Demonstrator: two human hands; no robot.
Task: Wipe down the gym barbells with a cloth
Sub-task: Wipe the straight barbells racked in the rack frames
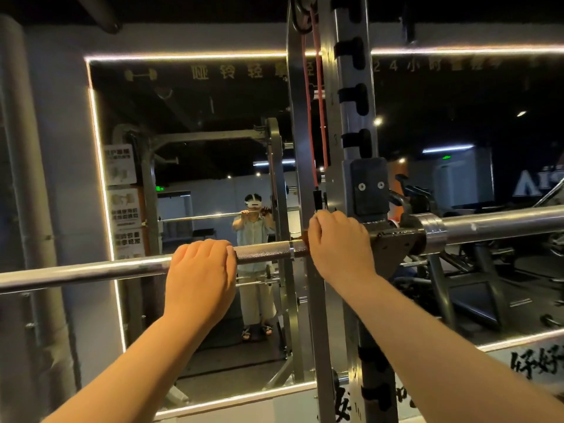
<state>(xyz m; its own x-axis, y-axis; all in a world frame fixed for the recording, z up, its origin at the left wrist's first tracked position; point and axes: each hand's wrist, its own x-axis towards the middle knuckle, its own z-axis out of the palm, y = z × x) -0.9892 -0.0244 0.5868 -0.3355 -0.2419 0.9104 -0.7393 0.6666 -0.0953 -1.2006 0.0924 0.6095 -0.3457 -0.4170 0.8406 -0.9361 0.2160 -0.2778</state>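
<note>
A long silver steel barbell runs level across the head view, polished smooth at the left and cross-hatched with knurling between the hands; it passes a grey slotted steel rack upright; the left hand lies over the bar from above, fingers wrapped round it; the right hand, just beside the upright, closes on a rust-brown cloth, only a sliver showing against the bar; a light-edged wall mirror stands behind.
</note>
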